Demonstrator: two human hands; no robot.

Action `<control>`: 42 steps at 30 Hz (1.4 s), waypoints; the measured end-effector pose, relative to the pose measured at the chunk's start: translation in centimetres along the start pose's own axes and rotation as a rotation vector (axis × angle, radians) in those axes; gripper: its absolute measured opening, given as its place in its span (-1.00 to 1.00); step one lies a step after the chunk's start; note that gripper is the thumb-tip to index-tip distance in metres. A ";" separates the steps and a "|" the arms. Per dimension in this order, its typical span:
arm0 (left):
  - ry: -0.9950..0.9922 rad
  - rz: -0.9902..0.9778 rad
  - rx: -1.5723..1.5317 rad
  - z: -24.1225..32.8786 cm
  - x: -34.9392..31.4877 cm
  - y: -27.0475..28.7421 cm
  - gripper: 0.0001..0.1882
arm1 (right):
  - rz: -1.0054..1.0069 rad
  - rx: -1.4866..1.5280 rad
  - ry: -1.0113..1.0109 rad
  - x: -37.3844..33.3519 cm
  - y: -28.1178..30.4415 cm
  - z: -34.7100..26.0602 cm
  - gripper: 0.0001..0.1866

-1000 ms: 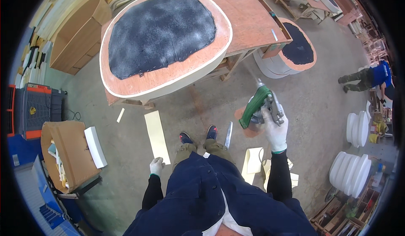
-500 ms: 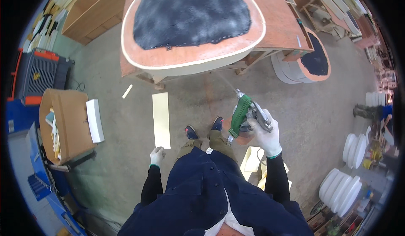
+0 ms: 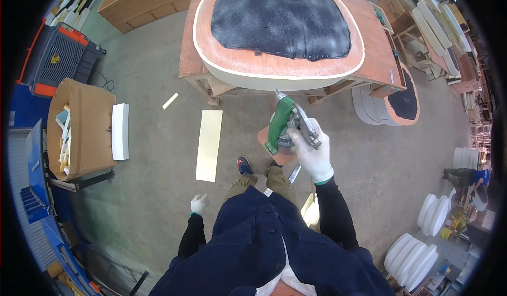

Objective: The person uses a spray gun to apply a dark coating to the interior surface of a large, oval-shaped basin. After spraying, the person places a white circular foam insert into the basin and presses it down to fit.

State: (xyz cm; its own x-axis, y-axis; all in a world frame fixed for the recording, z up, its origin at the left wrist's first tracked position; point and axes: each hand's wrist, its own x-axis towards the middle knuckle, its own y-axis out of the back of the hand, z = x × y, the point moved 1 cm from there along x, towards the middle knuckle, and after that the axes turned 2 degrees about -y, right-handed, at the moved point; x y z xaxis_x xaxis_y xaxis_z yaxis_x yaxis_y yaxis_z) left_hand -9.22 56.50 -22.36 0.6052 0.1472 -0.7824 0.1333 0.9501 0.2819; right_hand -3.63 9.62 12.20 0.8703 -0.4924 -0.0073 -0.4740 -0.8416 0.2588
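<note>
In my right hand (image 3: 312, 150), gloved in white, is a spray gun (image 3: 284, 121) with a green wrapped body and grey metal parts. My fingers close round its handle, and its nozzle points at the near side of a large rounded piece (image 3: 227, 70) with a pale rim. That piece lies on a wooden bench (image 3: 381, 25). A dark, mottled sheet (image 3: 280, 18) covers the middle of its top. Low beside my body hangs my left hand (image 3: 199, 204), also in a white glove, its fingers curled with nothing seen in them.
A pale yellow strip (image 3: 209, 145) lies on the floor ahead of my feet, near a smaller strip (image 3: 170, 101). To the left stand a cardboard box (image 3: 92, 129) of scraps and a grey-orange machine (image 3: 55, 58). Another dark-topped rounded piece (image 3: 414, 111) is at right, and a person (image 3: 467, 177) works farther off.
My right hand has carried the spray gun left and forward, closer to the rounded piece's edge. Fine mist showed at the nozzle before; none is visible now. The whole view has shifted.
</note>
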 end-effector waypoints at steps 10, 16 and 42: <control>-0.019 -0.041 -0.027 1.2 1.7 -1.0 -0.78 | 0.297 -0.049 -0.051 -2.8 2.2 1.8 -0.76; -0.077 -0.052 -0.044 2.8 2.1 -1.2 -0.73 | 0.067 0.027 -0.038 -1.0 -0.5 0.5 -0.75; -0.148 -0.042 -0.080 5.2 2.5 -3.7 -0.67 | 0.089 0.263 0.013 6.8 -1.0 -3.3 -0.62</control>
State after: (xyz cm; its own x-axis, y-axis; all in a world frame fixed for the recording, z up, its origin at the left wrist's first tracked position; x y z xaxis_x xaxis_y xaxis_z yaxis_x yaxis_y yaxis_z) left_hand -4.13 51.97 -22.47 0.7099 0.0706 -0.7007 0.1016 0.9743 0.2010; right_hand 3.22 7.82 15.06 0.8248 -0.5652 0.0172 -0.5653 -0.8249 -0.0021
